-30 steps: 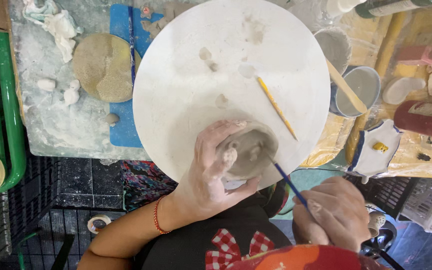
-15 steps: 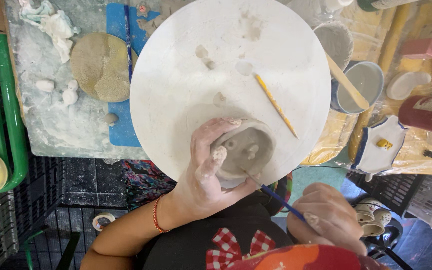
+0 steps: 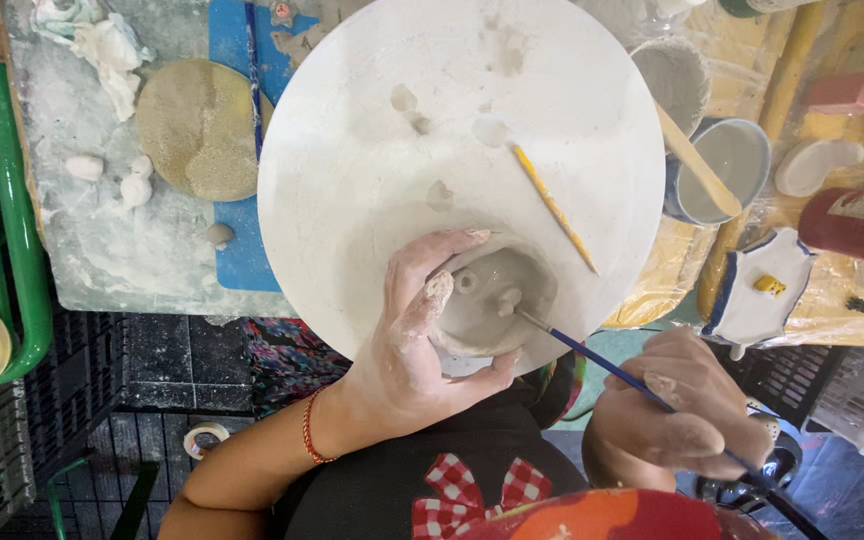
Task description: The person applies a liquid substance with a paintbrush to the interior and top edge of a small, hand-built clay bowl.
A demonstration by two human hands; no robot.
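Left hand (image 3: 407,340) cups the formed clay bowl (image 3: 487,300); right hand (image 3: 687,410), fingers pinching a blue-handled brush (image 3: 602,362) at 4 o'clock, details interior knobs; finishing remains.

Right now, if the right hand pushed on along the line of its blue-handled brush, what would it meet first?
The right hand aims the blue-handled brush up and to the left. Its tip already seems to touch a small nub inside the clay bowl cupped by the left hand; depth is uncertain.

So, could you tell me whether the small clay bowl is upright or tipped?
Tipped: the left hand tilts the clay bowl, its inside facing the camera.
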